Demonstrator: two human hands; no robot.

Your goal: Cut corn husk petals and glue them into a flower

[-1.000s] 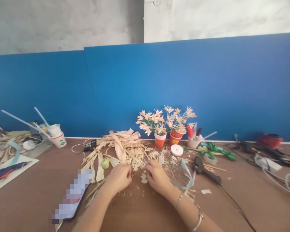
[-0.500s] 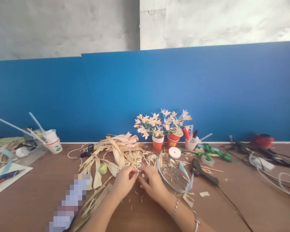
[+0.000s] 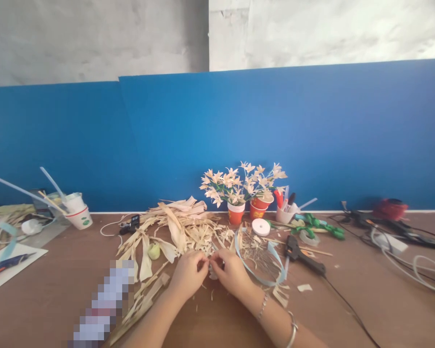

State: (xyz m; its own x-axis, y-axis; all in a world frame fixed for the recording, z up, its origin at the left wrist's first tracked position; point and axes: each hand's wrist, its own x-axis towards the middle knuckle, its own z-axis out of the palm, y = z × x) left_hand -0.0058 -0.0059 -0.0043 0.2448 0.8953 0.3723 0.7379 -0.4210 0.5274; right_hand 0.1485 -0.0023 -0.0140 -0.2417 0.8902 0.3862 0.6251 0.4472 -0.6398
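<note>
My left hand (image 3: 191, 271) and my right hand (image 3: 229, 270) meet at the fingertips over the table's front middle. Both are closed in a pinch; whatever lies between the fingers is too small to name. A little pale material shows just below the fingertips. Beyond the hands spreads a heap of dried husk pieces (image 3: 176, 229). Right of my right hand lies a light blue ribbon loop (image 3: 255, 279) around thin brown strands. White husk flowers (image 3: 232, 181) stand in red paper cups (image 3: 236, 214) at the back.
A black glue gun (image 3: 304, 256) with a cord lies to the right, near green wrapped stems (image 3: 317, 227). A white tape roll (image 3: 261, 227) sits behind the ribbon. Cables (image 3: 387, 261) lie at far right, a white cup (image 3: 79, 217) with sticks at left. A blurred-out object (image 3: 103, 307) lies front left.
My right hand's fingers have closed into a pinch and come up against my left fingertips. The whole view has shifted slightly.
</note>
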